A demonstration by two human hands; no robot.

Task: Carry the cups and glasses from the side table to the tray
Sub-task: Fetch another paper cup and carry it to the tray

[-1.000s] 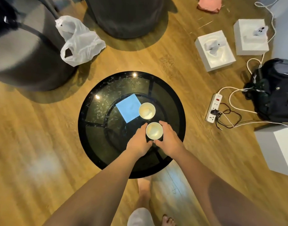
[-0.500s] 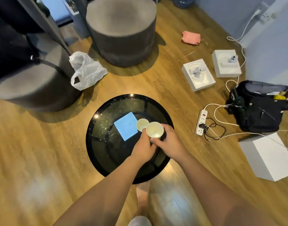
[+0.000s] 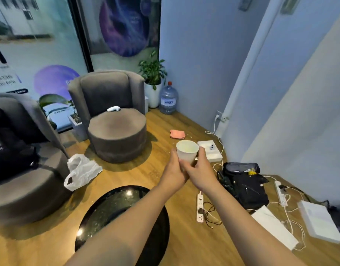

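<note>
Both hands, left point(image 3: 174, 167) and right point(image 3: 201, 169), curled round upright paper cup point(image 3: 187, 152); mouth upward

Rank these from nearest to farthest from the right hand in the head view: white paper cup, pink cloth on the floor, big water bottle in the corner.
1. White paper cup: gripped by the right hand and the left.
2. Pink cloth: on the floor just beyond the cup.
3. Water bottle: in the far corner, beside the potted plant.
</note>
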